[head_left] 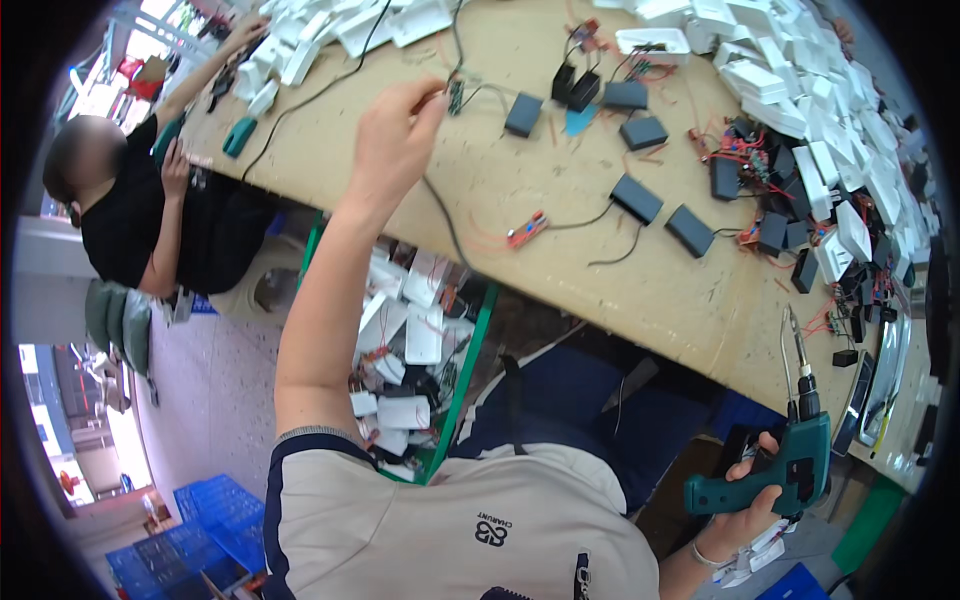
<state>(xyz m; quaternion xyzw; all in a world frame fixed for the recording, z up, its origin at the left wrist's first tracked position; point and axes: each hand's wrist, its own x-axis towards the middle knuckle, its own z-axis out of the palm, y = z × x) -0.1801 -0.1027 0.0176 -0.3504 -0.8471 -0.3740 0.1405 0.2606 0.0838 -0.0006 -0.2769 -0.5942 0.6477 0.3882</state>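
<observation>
My left hand (395, 140) reaches out over the table, its thumb and forefinger pinched at the edge of a small green circuit board (456, 98). A thin dark wire runs from that board toward a black box (523, 115). Low on the right, my right hand (752, 490) is wrapped around a teal soldering gun (800, 465) whose metal tip and curved feed tube point up and away, beside the table edge. Between the hands lies a small red-and-blue board (527, 230), wired to another black box (637, 199).
White plastic cases (780, 85) pile up along the far right, with black boxes and red-wired boards (740, 160) before them. A bin of white cases (410, 335) stands below the table (560, 290). Another person (130, 200) works at the left. Blue crates (190, 540) sit on the floor.
</observation>
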